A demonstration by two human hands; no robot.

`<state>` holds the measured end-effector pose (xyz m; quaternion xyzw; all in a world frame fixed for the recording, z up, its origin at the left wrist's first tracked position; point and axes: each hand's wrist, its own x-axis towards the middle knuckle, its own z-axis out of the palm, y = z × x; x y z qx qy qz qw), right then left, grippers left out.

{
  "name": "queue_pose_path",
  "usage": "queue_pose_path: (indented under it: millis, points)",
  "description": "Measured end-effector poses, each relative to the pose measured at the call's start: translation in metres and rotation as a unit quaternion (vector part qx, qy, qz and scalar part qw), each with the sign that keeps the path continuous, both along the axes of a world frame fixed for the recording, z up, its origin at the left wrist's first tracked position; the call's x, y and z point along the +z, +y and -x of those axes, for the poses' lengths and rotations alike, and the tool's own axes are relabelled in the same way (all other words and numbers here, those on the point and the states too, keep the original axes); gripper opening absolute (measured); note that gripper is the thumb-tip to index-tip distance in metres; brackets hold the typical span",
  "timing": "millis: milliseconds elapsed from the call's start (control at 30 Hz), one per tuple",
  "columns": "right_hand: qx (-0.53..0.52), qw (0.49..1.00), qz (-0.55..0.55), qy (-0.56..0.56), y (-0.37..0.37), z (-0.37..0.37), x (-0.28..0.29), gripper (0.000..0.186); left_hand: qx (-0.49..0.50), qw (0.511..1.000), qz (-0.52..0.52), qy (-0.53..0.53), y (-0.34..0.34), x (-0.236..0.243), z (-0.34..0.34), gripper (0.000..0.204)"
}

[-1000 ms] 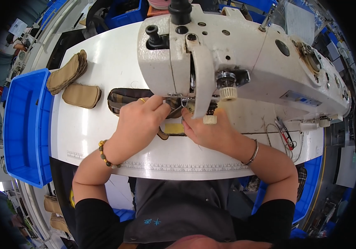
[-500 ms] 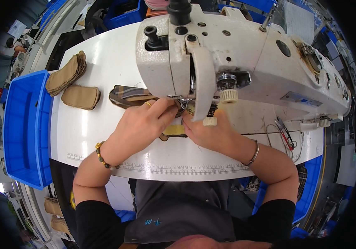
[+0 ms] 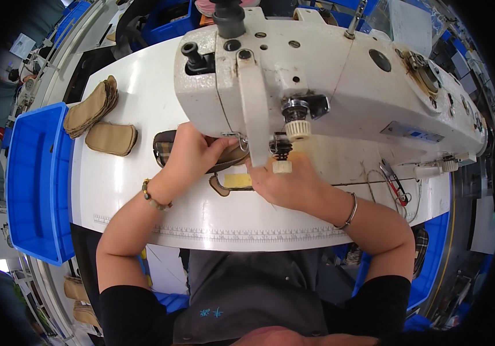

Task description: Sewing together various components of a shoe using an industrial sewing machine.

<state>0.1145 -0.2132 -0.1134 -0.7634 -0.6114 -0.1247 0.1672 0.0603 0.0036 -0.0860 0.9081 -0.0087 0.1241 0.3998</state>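
A plaid fabric piece (image 3: 165, 151) with brown lining and a dark edge lies under the head of a white sewing machine (image 3: 339, 81). My left hand (image 3: 192, 153) is closed on this piece, thumb and fingers pinching its raised edge left of the needle area. My right hand (image 3: 288, 181) is by the presser foot, its fingertips at the near end of the same edge; the machine partly hides the fingers. Just below lie a yellow strip (image 3: 237, 181) and a small curved brown piece (image 3: 219, 185).
Tan oval fabric pieces lie in stacks (image 3: 110, 139) at the left of the white table (image 3: 143, 222). Beyond its left edge stands a blue bin (image 3: 37, 184). Red-handled thread snips (image 3: 396, 185) and loose thread lie at the right. A printed ruler scale runs along the front edge.
My left hand has shifted left and away from the needle area, and the fabric has turned, showing more brown lining. My right hand stays near the presser foot. The whole view has shifted slightly.
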Motion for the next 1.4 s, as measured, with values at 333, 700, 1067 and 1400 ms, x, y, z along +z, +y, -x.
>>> queue_pose_path:
  millis: [333,700,1067,1400]
  points:
    - [-0.021,0.991,0.006,0.131,0.009,-0.003,0.007,0.019,0.000,0.997,0.051,0.066,0.002,0.016,-0.001,0.012]
    - [0.047,0.989,-0.128,-0.059,0.009,0.011,0.006,0.013,-0.166,0.891,-0.356,-0.229,-0.004,0.018,0.008,0.024]
    - [0.027,0.970,-0.208,-0.124,0.005,0.017,0.010,0.010,-0.151,0.930,-0.320,-0.105,0.000,0.011,0.013,0.021]
    - [-0.025,0.996,-0.074,-0.049,0.007,0.024,0.011,0.015,-0.143,0.911,-0.358,-0.147,-0.007,0.009,0.017,0.024]
